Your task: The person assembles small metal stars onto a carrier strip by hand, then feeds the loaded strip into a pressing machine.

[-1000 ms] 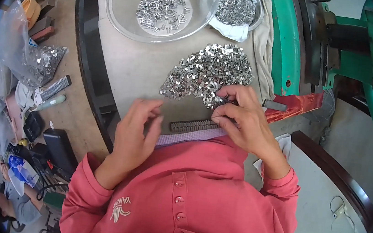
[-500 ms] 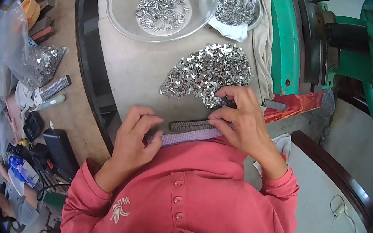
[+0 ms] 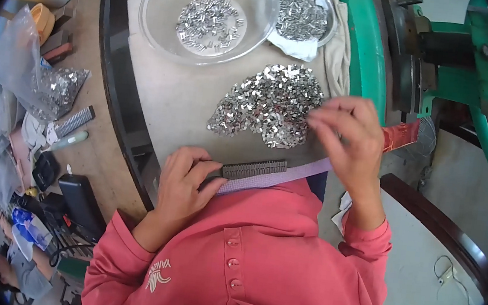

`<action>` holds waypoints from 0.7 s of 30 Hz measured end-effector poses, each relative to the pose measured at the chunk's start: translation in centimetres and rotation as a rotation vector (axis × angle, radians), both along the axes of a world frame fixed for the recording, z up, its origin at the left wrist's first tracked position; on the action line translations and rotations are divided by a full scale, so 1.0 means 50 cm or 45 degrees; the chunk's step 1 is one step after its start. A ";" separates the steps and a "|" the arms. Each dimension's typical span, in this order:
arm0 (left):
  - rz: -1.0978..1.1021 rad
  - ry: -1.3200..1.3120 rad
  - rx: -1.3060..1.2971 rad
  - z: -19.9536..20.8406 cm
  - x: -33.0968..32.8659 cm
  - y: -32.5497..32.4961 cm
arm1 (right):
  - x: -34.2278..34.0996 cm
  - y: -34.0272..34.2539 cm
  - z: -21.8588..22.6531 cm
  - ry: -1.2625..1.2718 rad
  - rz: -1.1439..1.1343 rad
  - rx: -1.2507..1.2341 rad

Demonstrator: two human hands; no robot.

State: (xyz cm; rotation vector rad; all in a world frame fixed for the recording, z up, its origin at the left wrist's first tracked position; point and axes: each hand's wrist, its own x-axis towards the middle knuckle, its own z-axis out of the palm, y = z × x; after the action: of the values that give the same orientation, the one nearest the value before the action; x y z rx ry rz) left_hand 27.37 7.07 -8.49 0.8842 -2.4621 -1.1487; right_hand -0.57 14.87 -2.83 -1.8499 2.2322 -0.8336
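A dark slotted metal bar (image 3: 254, 169) with comb-like teeth lies at the near edge of the cloth-covered table, beside a lilac woven strip (image 3: 271, 181). My left hand (image 3: 187, 176) grips the bar's left end between thumb and forefinger. My right hand (image 3: 351, 134) hovers at the right edge of a heap of small shiny metal pieces (image 3: 271, 101), thumb and fingertips drawn together. Whatever those fingertips hold, if anything, is too small and blurred to make out.
Behind the heap stand a clear plastic bowl (image 3: 150, 21) of small metal pieces and a smaller dish (image 3: 332, 27) of similar pieces. A green machine (image 3: 367, 52) borders the right. On the left, a wooden bench (image 3: 96, 154) carries bags and tools; another person (image 3: 25, 272) sits beyond.
My right hand has left the slotted bar and moved up and right to the heap's edge. My left hand has come right and taken hold of the bar's left end.
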 end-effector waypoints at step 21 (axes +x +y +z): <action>-0.080 0.015 -0.107 0.001 0.008 -0.037 | -0.122 -0.222 -0.014 0.026 -0.114 0.245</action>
State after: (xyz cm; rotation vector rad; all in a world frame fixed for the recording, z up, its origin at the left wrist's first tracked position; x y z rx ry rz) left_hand 27.76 5.23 -8.45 0.7797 -2.5247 -1.0581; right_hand -6.68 3.75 -3.54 -1.6905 2.3306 -0.5909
